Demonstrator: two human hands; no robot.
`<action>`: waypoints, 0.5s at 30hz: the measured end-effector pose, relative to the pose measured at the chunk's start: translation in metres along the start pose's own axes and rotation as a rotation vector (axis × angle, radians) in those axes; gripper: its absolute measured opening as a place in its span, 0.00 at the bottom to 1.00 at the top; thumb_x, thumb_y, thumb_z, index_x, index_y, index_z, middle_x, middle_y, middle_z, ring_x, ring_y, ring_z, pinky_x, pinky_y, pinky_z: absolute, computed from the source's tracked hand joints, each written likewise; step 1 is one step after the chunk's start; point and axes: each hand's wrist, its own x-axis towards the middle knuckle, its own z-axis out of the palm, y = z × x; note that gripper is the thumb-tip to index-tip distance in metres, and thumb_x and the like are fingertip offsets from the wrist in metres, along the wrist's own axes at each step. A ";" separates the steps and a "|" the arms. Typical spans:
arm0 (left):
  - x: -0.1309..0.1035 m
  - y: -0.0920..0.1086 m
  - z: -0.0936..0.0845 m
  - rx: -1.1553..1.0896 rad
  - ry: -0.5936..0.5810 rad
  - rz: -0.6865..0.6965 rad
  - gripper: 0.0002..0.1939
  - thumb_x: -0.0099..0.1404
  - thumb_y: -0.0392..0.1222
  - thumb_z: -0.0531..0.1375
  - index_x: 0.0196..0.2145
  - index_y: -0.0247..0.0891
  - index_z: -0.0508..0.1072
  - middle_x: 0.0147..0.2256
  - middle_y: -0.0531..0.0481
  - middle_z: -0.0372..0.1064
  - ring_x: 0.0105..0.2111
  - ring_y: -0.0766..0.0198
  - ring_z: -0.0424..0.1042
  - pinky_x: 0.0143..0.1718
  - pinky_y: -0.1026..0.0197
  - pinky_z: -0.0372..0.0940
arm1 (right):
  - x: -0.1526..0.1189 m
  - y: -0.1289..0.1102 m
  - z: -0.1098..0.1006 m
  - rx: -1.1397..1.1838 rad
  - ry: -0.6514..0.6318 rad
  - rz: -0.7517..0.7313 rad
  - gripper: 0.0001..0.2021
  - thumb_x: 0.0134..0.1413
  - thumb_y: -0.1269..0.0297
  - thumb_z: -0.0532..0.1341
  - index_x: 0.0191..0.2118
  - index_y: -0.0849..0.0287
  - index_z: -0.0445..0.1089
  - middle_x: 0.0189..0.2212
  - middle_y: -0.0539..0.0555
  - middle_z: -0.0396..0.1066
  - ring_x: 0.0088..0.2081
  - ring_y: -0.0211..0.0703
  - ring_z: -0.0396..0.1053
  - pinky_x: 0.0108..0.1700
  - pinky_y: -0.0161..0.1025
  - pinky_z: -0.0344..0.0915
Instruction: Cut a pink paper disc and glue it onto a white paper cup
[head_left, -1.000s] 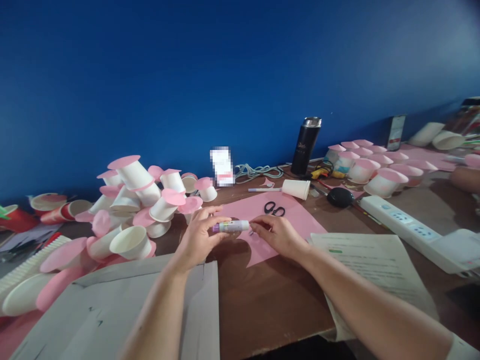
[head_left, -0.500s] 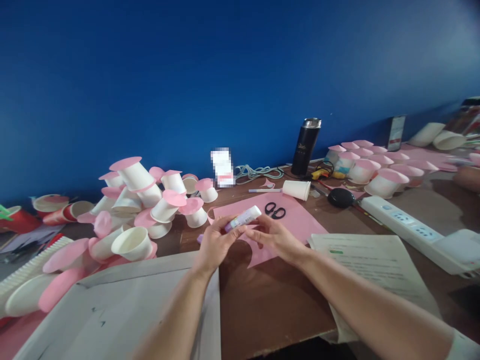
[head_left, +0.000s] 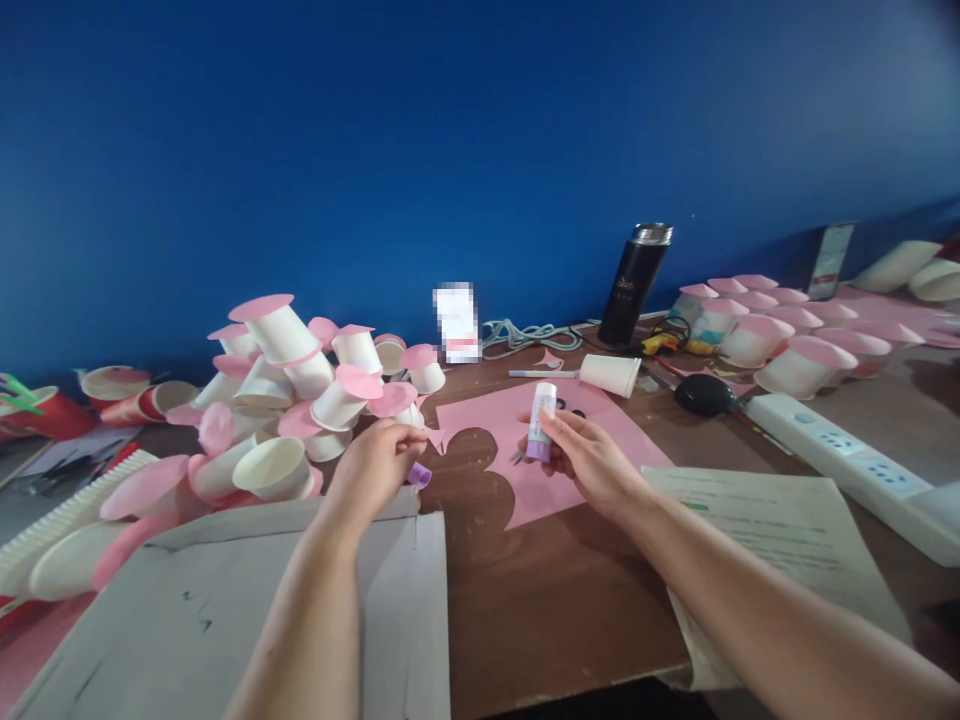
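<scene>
My right hand (head_left: 589,452) grips a glue stick (head_left: 541,420), white with a purple base, held upright over the pink paper sheet (head_left: 607,425). Rounded bites are cut from that sheet's left edge. Black scissors (head_left: 574,412) lie on it, mostly hidden behind the glue stick and my right hand. My left hand (head_left: 375,462) hovers left of the sheet with its fingertips pressed together; whether anything is between them is unclear. Close by its fingers are a purple cap (head_left: 418,475) on the table and a pointed pink paper scrap (head_left: 436,438).
Paper cups with pink discs (head_left: 341,395) crowd the left. More pink-topped cups (head_left: 806,360) stand at the right. A black flask (head_left: 634,285), a lying white cup (head_left: 611,375), a power strip (head_left: 855,465), printed papers (head_left: 780,540) and a large white sheet (head_left: 247,610) surround the work area.
My hands have moved apart. The glue stick, earlier in my left hand, is now upright in my right hand. My left hand has shifted left toward the purple cap.
</scene>
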 end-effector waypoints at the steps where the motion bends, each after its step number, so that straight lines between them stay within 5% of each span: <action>1: 0.000 -0.006 -0.002 0.012 -0.055 0.010 0.11 0.58 0.46 0.59 0.36 0.43 0.78 0.41 0.46 0.74 0.39 0.53 0.74 0.40 0.55 0.65 | 0.000 0.000 -0.001 -0.033 0.010 -0.003 0.24 0.55 0.45 0.57 0.46 0.61 0.71 0.28 0.56 0.73 0.27 0.38 0.68 0.25 0.33 0.60; 8: -0.004 -0.011 -0.008 0.006 -0.263 -0.066 0.12 0.54 0.47 0.61 0.35 0.43 0.77 0.38 0.46 0.76 0.37 0.53 0.74 0.35 0.58 0.65 | 0.003 0.002 -0.003 -0.139 0.092 0.023 0.24 0.54 0.41 0.54 0.36 0.60 0.70 0.23 0.50 0.64 0.23 0.35 0.60 0.22 0.33 0.58; 15: -0.003 -0.020 -0.009 0.091 -0.311 -0.118 0.20 0.44 0.56 0.66 0.32 0.41 0.77 0.33 0.45 0.75 0.32 0.54 0.73 0.28 0.60 0.62 | 0.004 0.002 -0.004 -0.153 0.168 0.031 0.21 0.53 0.43 0.55 0.28 0.59 0.65 0.24 0.51 0.63 0.25 0.36 0.61 0.21 0.31 0.60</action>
